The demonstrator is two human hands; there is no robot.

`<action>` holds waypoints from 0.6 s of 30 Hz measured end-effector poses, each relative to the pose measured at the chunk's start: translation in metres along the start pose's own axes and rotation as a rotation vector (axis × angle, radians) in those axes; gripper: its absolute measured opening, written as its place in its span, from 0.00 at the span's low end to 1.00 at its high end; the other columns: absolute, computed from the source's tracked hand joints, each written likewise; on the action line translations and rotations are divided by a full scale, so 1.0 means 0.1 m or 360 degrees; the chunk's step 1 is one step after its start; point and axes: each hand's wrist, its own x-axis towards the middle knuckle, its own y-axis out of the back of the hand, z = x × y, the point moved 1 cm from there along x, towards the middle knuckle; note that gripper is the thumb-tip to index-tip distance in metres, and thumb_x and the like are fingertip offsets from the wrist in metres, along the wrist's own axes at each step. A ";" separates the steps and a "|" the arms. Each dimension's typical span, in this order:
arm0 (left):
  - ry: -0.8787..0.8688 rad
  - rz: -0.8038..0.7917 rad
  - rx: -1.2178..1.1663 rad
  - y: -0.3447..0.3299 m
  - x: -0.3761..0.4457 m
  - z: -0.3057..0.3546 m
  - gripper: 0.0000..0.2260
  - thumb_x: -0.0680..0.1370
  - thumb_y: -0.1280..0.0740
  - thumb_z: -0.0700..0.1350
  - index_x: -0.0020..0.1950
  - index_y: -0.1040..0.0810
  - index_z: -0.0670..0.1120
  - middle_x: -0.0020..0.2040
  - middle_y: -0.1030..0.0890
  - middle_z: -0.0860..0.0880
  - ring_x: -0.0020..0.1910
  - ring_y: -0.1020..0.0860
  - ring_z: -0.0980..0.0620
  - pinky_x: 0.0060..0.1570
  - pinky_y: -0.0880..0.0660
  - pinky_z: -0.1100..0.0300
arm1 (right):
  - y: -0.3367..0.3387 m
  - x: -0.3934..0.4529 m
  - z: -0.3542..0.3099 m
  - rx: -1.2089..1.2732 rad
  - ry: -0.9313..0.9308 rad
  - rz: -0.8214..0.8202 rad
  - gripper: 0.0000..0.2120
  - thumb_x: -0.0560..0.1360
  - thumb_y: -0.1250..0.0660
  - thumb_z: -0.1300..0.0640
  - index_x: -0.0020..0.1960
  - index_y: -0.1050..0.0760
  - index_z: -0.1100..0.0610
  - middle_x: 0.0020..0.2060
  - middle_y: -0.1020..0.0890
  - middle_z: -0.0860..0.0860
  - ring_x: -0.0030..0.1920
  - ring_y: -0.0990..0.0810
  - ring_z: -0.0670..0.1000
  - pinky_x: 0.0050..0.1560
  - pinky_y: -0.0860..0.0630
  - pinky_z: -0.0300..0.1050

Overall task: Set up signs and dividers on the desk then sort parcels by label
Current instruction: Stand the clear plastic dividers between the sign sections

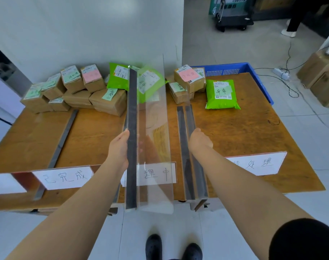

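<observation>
in the middle of the frame the left hand wraps around a clear divider at its dark base strip, holding it above the wooden desk. the right hand rests on a second divider standing just right of centre; its fingers are hidden. boxes and a green parcel line the desk's far edge. white signs sit along the near edge.

"已完成" on left desk sign
</observation>
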 end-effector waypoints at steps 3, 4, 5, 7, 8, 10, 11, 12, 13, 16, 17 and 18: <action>0.0002 0.0044 0.0029 0.06 -0.10 -0.02 0.16 0.79 0.39 0.53 0.61 0.24 0.46 0.52 0.18 0.45 0.46 0.18 0.47 0.37 0.20 0.55 | 0.03 -0.03 0.00 -0.0004 -0.0014 -0.0012 0.26 0.76 0.36 0.64 0.71 0.41 0.59 0.59 0.22 0.57 0.58 0.22 0.56 0.51 0.25 0.45; -0.0015 0.0067 0.0026 0.08 -0.13 -0.03 0.16 0.79 0.38 0.54 0.60 0.23 0.46 0.52 0.18 0.45 0.47 0.18 0.47 0.40 0.19 0.54 | 0.05 -0.04 -0.01 -0.0008 -0.0007 -0.0006 0.25 0.76 0.36 0.63 0.71 0.41 0.59 0.59 0.23 0.56 0.58 0.22 0.55 0.50 0.25 0.45; -0.0034 0.0086 0.0028 0.11 -0.17 -0.03 0.16 0.78 0.37 0.54 0.60 0.23 0.47 0.54 0.18 0.45 0.50 0.18 0.46 0.46 0.19 0.51 | 0.09 -0.06 -0.02 -0.0006 0.0016 0.0014 0.25 0.77 0.37 0.60 0.71 0.42 0.58 0.60 0.24 0.56 0.59 0.23 0.55 0.49 0.26 0.45; -0.0054 0.0089 0.0037 0.15 -0.21 -0.07 0.20 0.73 0.34 0.58 0.61 0.22 0.50 0.60 0.20 0.47 0.60 0.23 0.45 0.59 0.26 0.45 | 0.18 -0.09 -0.04 0.0046 0.0123 0.0107 0.26 0.78 0.38 0.55 0.72 0.44 0.59 0.66 0.30 0.56 0.64 0.28 0.56 0.51 0.26 0.48; -0.0068 0.0095 0.0028 0.18 -0.22 -0.09 0.21 0.72 0.34 0.59 0.60 0.22 0.50 0.61 0.21 0.48 0.62 0.24 0.45 0.62 0.28 0.44 | 0.23 -0.12 -0.07 0.0116 0.0221 0.0192 0.26 0.79 0.39 0.53 0.72 0.44 0.59 0.67 0.32 0.56 0.65 0.30 0.57 0.54 0.27 0.50; -0.0078 0.0112 -0.0034 0.22 -0.27 -0.11 0.18 0.74 0.34 0.57 0.58 0.21 0.48 0.56 0.18 0.47 0.57 0.21 0.46 0.59 0.25 0.46 | 0.37 -0.22 -0.19 0.0464 0.0510 0.0369 0.22 0.80 0.42 0.50 0.70 0.38 0.58 0.65 0.29 0.54 0.64 0.28 0.55 0.57 0.26 0.52; -0.0074 0.0118 -0.0053 0.24 -0.26 -0.12 0.18 0.74 0.34 0.57 0.57 0.21 0.48 0.56 0.18 0.46 0.57 0.21 0.45 0.58 0.25 0.46 | 0.45 -0.31 -0.28 0.0724 0.0646 0.0394 0.18 0.80 0.42 0.49 0.66 0.32 0.57 0.61 0.24 0.53 0.60 0.25 0.54 0.57 0.25 0.52; -0.0077 0.0120 -0.0075 0.25 -0.28 -0.12 0.19 0.72 0.33 0.57 0.58 0.21 0.49 0.58 0.19 0.47 0.60 0.22 0.45 0.61 0.27 0.46 | 0.53 -0.42 -0.39 0.0969 0.0752 0.0364 0.16 0.80 0.43 0.48 0.61 0.26 0.56 0.55 0.20 0.52 0.56 0.23 0.53 0.56 0.24 0.52; -0.0075 0.0111 -0.0104 0.27 -0.29 -0.12 0.20 0.71 0.32 0.57 0.60 0.21 0.49 0.61 0.20 0.47 0.62 0.24 0.45 0.63 0.29 0.45 | 0.60 -0.52 -0.50 0.1145 0.0827 0.0319 0.17 0.79 0.42 0.46 0.54 0.23 0.57 0.48 0.18 0.52 0.51 0.21 0.53 0.55 0.24 0.53; -0.0103 0.0089 -0.0224 0.34 -0.34 -0.08 0.13 0.77 0.34 0.53 0.54 0.20 0.45 0.51 0.18 0.46 0.51 0.20 0.46 0.55 0.23 0.48 | 0.70 -0.71 -0.77 0.1197 0.0922 0.0256 0.19 0.73 0.33 0.43 0.49 0.22 0.60 0.40 0.21 0.50 0.46 0.22 0.51 0.52 0.25 0.48; -0.0087 0.0060 -0.0276 0.36 -0.35 -0.06 0.12 0.78 0.35 0.51 0.51 0.20 0.44 0.46 0.18 0.46 0.44 0.19 0.47 0.49 0.21 0.51 | 0.71 -0.76 -0.84 0.1129 0.0922 0.0251 0.18 0.71 0.30 0.45 0.49 0.23 0.60 0.41 0.23 0.50 0.45 0.24 0.50 0.49 0.27 0.46; -0.0072 0.0033 -0.0324 0.39 -0.35 -0.03 0.11 0.78 0.36 0.51 0.50 0.20 0.44 0.43 0.18 0.45 0.41 0.19 0.47 0.44 0.21 0.53 | 0.70 -0.78 -0.90 0.1058 0.0921 0.0260 0.17 0.70 0.28 0.48 0.48 0.24 0.60 0.41 0.24 0.50 0.44 0.25 0.49 0.46 0.28 0.44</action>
